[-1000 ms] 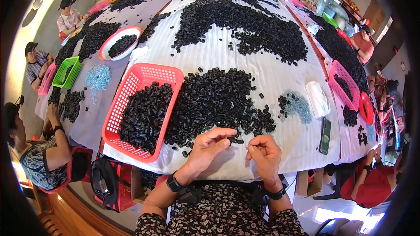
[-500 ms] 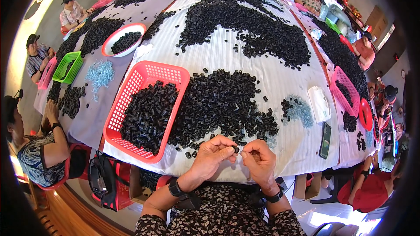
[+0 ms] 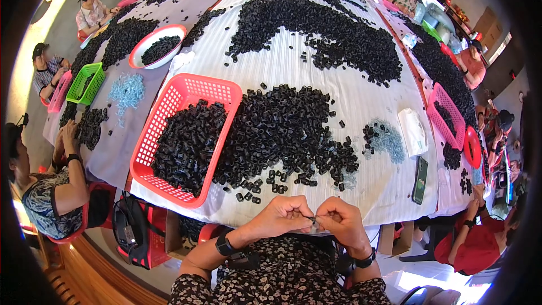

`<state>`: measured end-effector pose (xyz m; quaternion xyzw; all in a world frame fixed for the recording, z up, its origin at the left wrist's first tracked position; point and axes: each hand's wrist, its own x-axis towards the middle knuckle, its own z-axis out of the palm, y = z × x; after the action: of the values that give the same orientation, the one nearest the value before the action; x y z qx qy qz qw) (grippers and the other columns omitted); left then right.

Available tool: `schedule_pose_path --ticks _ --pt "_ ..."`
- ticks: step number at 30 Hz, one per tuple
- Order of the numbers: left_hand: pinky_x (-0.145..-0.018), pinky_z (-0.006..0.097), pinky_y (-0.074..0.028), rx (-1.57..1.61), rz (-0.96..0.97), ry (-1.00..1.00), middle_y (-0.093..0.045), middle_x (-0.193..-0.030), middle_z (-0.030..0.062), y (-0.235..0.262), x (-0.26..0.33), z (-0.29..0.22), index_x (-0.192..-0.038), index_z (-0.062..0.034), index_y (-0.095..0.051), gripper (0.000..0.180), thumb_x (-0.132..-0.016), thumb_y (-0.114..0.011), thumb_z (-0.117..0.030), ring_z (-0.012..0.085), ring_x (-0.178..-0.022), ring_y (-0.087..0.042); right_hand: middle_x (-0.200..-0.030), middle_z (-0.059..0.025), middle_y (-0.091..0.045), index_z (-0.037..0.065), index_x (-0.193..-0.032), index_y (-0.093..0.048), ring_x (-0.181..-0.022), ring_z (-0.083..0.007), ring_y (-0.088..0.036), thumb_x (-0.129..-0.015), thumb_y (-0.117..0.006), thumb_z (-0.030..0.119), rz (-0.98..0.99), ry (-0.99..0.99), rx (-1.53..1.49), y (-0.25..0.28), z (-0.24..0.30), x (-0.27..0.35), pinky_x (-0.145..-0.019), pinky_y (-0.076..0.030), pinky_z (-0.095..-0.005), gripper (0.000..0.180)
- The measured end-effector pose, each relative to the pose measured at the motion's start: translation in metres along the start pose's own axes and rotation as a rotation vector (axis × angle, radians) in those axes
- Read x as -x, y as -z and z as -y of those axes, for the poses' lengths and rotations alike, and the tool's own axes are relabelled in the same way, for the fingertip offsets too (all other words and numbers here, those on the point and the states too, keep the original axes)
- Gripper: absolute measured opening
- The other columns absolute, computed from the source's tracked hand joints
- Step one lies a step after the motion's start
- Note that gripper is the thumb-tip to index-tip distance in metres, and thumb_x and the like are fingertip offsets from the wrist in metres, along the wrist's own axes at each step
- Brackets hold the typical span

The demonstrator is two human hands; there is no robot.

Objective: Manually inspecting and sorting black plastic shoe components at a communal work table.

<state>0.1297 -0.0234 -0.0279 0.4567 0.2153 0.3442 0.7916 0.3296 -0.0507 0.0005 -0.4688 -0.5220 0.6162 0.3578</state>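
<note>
At the near edge of the table, my left hand (image 3: 282, 216) is closed, thumb and index finger pinching a small black plastic piece (image 3: 311, 218). Against its other side press the fingertips of my right hand (image 3: 342, 223), also closed in a pinch; whether they hold a smaller part of their own is hidden. Just beyond my hands spreads a heap of short black tube-like pieces (image 3: 276, 130). A red plastic basket (image 3: 148, 144) full of the same pieces stands left of the heap. Small clear bluish pieces (image 3: 388, 146) lie in a patch to the right.
A dark phone (image 3: 419, 180) and a white packet (image 3: 413, 133) lie at the right. A larger black pile (image 3: 339, 39) covers the far table. Left are a red-rimmed white bowl (image 3: 135, 56) and a green basket (image 3: 95, 91). Several other people sit around the tables.
Both hands have dropped closer to me, off the heap's near edge. The black piece has turned in my grip, and my right fingertips are now pressed up against it.
</note>
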Motion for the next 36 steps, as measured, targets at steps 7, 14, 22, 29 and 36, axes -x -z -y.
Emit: schedule_pose_path --ticks 7,14,22,29,36 --pt "-0.066 0.018 -0.049 0.040 -0.021 0.018 -0.065 -0.092 0.0100 0.000 -0.001 0.005 -0.089 0.0001 -0.057 0.006 -0.085 -0.061 0.000 0.0095 -0.077 -0.063 -0.080 -0.0023 -0.053 0.000 -0.086 -0.057 -0.069 -0.0073 -0.048 -0.080 -0.065 -0.001 0.005 0.142 0.077 0.004 0.000 0.000 -0.059 -0.038 -0.0205 0.011" --pt "-0.069 0.021 -0.049 0.110 0.089 0.038 -0.064 -0.089 0.0099 0.002 -0.003 0.008 -0.089 0.0009 -0.057 0.005 -0.086 -0.060 -0.001 0.0107 -0.076 -0.062 -0.084 -0.0022 -0.051 0.001 -0.086 -0.056 -0.074 -0.0069 -0.048 -0.080 -0.064 -0.003 0.132 0.257 0.006 0.009 -0.003 0.003 -0.063 -0.040 -0.0204 0.011" --pt "-0.070 0.022 -0.050 0.046 0.136 0.063 -0.063 -0.086 0.0082 0.001 0.001 0.004 -0.094 0.0023 -0.058 0.008 -0.086 -0.060 -0.001 0.0111 -0.076 -0.062 -0.073 0.0014 -0.050 0.003 -0.077 -0.054 -0.068 -0.0051 -0.044 -0.076 -0.073 0.007 0.292 -0.237 -0.154 0.022 -0.004 -0.010 -0.058 -0.035 -0.0196 0.020" --pt "-0.071 0.023 -0.051 0.241 0.347 0.089 -0.062 -0.099 0.0116 -0.005 0.012 -0.006 -0.098 0.0025 -0.059 0.014 -0.084 -0.061 0.003 0.0166 -0.082 -0.065 -0.076 0.0025 -0.051 0.005 -0.078 -0.057 -0.068 -0.0058 -0.044 -0.071 -0.075 0.016 0.362 0.114 0.075 0.024 0.006 -0.042 -0.057 -0.036 -0.0223 0.023" --pt "-0.072 0.024 -0.051 0.177 0.300 0.108 -0.061 -0.098 0.0106 -0.005 0.016 -0.022 -0.098 0.0029 -0.058 0.014 -0.085 -0.058 0.006 0.0155 -0.082 -0.064 -0.079 -0.0090 -0.049 0.007 -0.086 -0.059 -0.068 -0.0245 -0.054 -0.078 -0.061 0.007 -0.052 0.572 1.031 -0.007 -0.023 -0.084 -0.056 -0.044 -0.0341 0.008"
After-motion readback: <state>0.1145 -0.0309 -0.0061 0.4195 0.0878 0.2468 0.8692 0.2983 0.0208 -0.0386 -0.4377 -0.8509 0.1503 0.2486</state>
